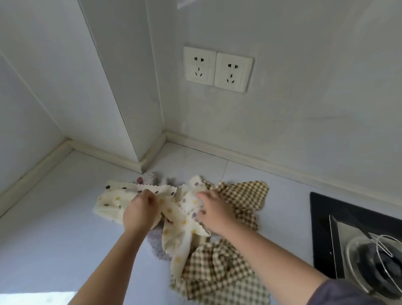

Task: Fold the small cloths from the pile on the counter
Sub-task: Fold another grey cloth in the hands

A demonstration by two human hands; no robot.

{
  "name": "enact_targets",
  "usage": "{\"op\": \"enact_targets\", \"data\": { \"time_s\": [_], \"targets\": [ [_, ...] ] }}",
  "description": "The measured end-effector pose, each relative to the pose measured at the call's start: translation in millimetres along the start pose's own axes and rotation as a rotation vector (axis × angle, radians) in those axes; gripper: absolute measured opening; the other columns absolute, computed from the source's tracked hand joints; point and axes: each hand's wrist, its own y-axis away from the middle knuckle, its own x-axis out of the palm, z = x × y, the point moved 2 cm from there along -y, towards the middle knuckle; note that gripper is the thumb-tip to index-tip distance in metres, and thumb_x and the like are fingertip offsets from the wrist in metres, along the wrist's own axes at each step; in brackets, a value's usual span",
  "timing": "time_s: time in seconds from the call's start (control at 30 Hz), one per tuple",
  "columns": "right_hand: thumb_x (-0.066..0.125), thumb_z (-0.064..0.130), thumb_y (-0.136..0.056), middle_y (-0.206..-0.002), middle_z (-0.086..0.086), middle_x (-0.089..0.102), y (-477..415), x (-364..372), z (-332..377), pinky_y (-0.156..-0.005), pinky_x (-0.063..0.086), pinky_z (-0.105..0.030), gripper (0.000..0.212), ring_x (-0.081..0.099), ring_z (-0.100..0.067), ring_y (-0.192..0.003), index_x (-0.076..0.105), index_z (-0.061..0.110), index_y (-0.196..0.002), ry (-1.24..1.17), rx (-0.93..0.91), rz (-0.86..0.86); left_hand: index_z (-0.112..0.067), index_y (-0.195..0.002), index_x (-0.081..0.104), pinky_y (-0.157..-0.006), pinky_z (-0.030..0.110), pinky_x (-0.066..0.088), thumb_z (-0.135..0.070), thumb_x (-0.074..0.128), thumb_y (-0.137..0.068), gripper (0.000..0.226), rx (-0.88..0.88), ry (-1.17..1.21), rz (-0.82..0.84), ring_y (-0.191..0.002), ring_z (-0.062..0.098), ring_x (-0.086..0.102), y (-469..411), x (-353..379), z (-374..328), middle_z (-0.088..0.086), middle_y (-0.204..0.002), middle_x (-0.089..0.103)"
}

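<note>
A pile of small cloths lies on the white counter point(63, 216). On top is a cream cloth with coloured dots point(174, 222), crumpled and stretched between both hands. My left hand point(140, 210) pinches its upper edge near the middle of the pile. My right hand point(212, 211) grips a bunched part of the same cream cloth further right. A brown checked cloth point(216, 271) spreads under and to the right of it, with another checked part point(244, 195) behind my right hand. A pale lilac dotted cloth point(157, 244) shows beneath the pile.
A black hob point(322, 227) with a burner and wire pan support point(378, 261) sits at the right. The counter ends at a wall with two white sockets point(217, 69), and a boxed column point(133, 104) juts out behind the pile.
</note>
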Motion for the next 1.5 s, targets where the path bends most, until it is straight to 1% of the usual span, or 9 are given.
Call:
{"op": "enact_targets", "data": {
  "time_s": [0.13, 0.23, 0.43, 0.6, 0.83, 0.97, 1.2, 1.4, 1.5],
  "targets": [
    [0.050, 0.026, -0.096, -0.155, 0.005, 0.024, 2.8, 8.9, -1.9, -0.112, 0.031, -0.036, 0.053, 0.020, -0.023, -0.142, 0.036, 0.031, -0.147, 0.066, -0.020, 0.143, -0.021, -0.130, 0.051, -0.067, 0.035, 0.047, -0.019, 0.047, -0.094, 0.036, 0.095, -0.115, 0.114, -0.101, 0.033, 0.060, -24.5, 7.6, 3.3, 0.009, -0.134, 0.051],
    [0.052, 0.025, -0.095, -0.154, 0.008, 0.026, 2.5, 9.6, -6.6, -0.105, 0.040, -0.036, 0.052, 0.024, -0.021, -0.138, 0.038, 0.033, -0.145, 0.091, -0.010, 0.105, -0.027, -0.142, 0.030, -0.067, 0.034, 0.043, -0.029, 0.037, -0.100, 0.043, 0.060, -0.239, 0.216, -0.099, 0.032, 0.060, -48.8, 15.1, -6.1, 0.014, -0.121, 0.061],
    [0.051, 0.026, -0.095, -0.156, 0.009, 0.024, 7.9, 6.7, -12.2, -0.111, 0.035, -0.037, 0.054, 0.022, -0.021, -0.141, 0.035, 0.031, -0.147, 0.036, 0.004, 0.132, -0.024, -0.105, 0.059, -0.066, 0.030, 0.044, -0.025, 0.042, -0.096, 0.020, 0.153, -0.550, 0.283, -0.089, 0.026, 0.062, -62.4, 15.4, -35.0, 0.004, -0.104, 0.065],
    [0.051, 0.020, -0.095, -0.152, 0.002, 0.035, 10.3, -13.4, -19.5, -0.110, 0.035, -0.031, 0.051, 0.036, -0.016, -0.138, 0.043, 0.022, -0.145, -0.204, 0.077, 0.185, -0.023, -0.090, 0.060, -0.050, 0.018, 0.036, -0.021, 0.054, -0.094, 0.008, 0.236, 0.029, -0.029, -0.054, 0.002, 0.048, -53.2, -41.7, -77.5, -0.010, -0.063, 0.056],
    [0.061, 0.028, -0.092, -0.148, 0.002, 0.039, 17.6, -75.8, -2.2, -0.101, 0.038, -0.024, 0.062, 0.042, -0.016, -0.134, 0.034, 0.024, -0.148, -0.476, 0.078, -0.064, -0.010, -0.079, 0.065, -0.083, 0.031, 0.040, -0.014, 0.069, -0.082, 0.006, 0.762, 0.141, -0.236, -0.099, 0.021, 0.054, -28.4, -114.6, -131.8, 0.006, -0.114, 0.057],
    [0.071, 0.021, -0.086, -0.142, 0.013, 0.037, 32.8, -112.5, 29.6, -0.103, 0.024, -0.012, 0.076, 0.029, 0.004, -0.130, 0.029, 0.024, -0.149, -0.572, -0.149, -0.210, -0.015, -0.081, 0.058, -0.084, 0.031, 0.044, -0.023, 0.054, -0.082, 0.009, 1.003, 0.185, -0.204, -0.100, 0.013, 0.058, -0.9, -154.4, -176.5, -0.003, -0.102, 0.067],
    [0.067, 0.022, -0.087, -0.115, 0.006, 0.064, 71.1, -154.0, 48.8, -0.096, 0.046, -0.028, 0.024, 0.058, -0.008, -0.110, 0.060, 0.024, -0.109, -0.692, -0.262, -0.345, -0.013, -0.091, 0.063, -0.061, 0.007, 0.037, -0.019, 0.063, -0.090, 0.006, 1.038, 0.192, -0.208, -0.064, 0.000, 0.051, 34.6, -181.2, -212.4, -0.013, -0.073, 0.058],
    [0.068, 0.030, -0.082, -0.077, -0.002, 0.056, 119.3, -157.3, 14.4, -0.064, 0.040, -0.029, 0.030, 0.055, -0.013, -0.069, 0.055, 0.003, -0.085, -0.727, -0.225, -0.408, -0.006, -0.077, 0.059, -0.052, 0.018, 0.032, -0.029, 0.073, -0.083, 0.028, 1.049, 0.012, -0.105, -0.055, 0.007, 0.045, 39.3, -172.7, -198.4, -0.003, -0.064, 0.049],
    [0.070, 0.031, -0.083, -0.072, -0.002, 0.044, 132.5, -148.1, -6.9, -0.062, 0.032, -0.030, 0.031, 0.045, -0.012, -0.064, 0.046, 0.012, -0.076, -0.695, -0.117, -0.365, -0.004, -0.071, 0.058, -0.056, 0.018, 0.034, -0.031, 0.074, -0.082, 0.034, 1.119, 0.026, -0.044, -0.058, 0.011, 0.045, 43.9, -156.7, -203.2, 0.000, -0.075, 0.054]
  ]
}}
